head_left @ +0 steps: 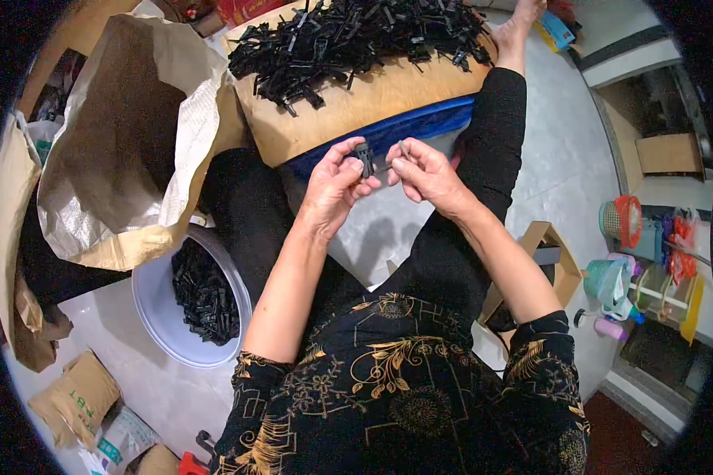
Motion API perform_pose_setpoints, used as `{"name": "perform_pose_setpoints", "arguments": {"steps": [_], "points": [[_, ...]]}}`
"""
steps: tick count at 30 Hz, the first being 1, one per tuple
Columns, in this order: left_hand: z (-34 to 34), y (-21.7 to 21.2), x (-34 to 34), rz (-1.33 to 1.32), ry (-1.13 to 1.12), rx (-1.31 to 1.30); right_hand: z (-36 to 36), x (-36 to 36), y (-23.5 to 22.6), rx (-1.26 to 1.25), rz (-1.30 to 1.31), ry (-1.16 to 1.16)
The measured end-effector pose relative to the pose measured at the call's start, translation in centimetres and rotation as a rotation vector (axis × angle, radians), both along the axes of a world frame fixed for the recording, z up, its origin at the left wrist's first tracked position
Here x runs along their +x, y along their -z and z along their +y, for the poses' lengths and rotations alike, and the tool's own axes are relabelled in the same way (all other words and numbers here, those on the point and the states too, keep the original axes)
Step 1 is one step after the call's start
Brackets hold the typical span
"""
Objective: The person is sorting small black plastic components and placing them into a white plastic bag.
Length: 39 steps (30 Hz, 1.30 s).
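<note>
Between the thumb and fingers of my left hand (337,184) is a small black plastic part (364,158) with a ribbed or slotted side. Close beside it, my right hand (426,176) pinches a small, thin greyish piece (403,148), too small to name. The two hands are a short gap apart, above the pale floor between my legs. Beyond them, a large heap of black plastic parts (348,47) covers the far part of a wooden board (317,127).
At the left stands an open woven sack (206,119). Below it, a white tub (146,309) holds many black parts (202,293). A cardboard box (562,277) is by my right forearm. Packages (75,396) lie lower left; baskets and bottles (610,289) stand along the right.
</note>
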<state>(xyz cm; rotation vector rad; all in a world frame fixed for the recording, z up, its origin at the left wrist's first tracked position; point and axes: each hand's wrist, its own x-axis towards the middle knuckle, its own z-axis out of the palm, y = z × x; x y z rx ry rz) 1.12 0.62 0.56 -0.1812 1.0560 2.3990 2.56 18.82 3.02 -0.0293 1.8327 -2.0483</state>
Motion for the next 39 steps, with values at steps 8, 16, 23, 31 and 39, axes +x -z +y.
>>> {"name": "perform_pose_setpoints", "arguments": {"steps": [8,16,23,31,39], "points": [[0.2,-0.6,0.3,0.045,0.170,0.002,-0.2,-0.9,1.1,-0.179,-0.247,-0.053],[1.3,-0.5,0.8,0.386,0.237,-0.588,-0.5,-0.9,1.4,0.036,-0.210,-0.071],[1.6,0.9,0.1,0.263,0.170,-0.520,-0.8,-0.6,1.9,0.216,-0.056,-0.110],[1.9,1.8,-0.1,0.227,0.109,-0.540,-1.1,-1.5,1.9,0.411,0.125,-0.210],[1.5,1.2,-0.1,0.261,0.036,-0.807,-2.6,-2.7,2.5,0.486,0.165,-0.224]]}}
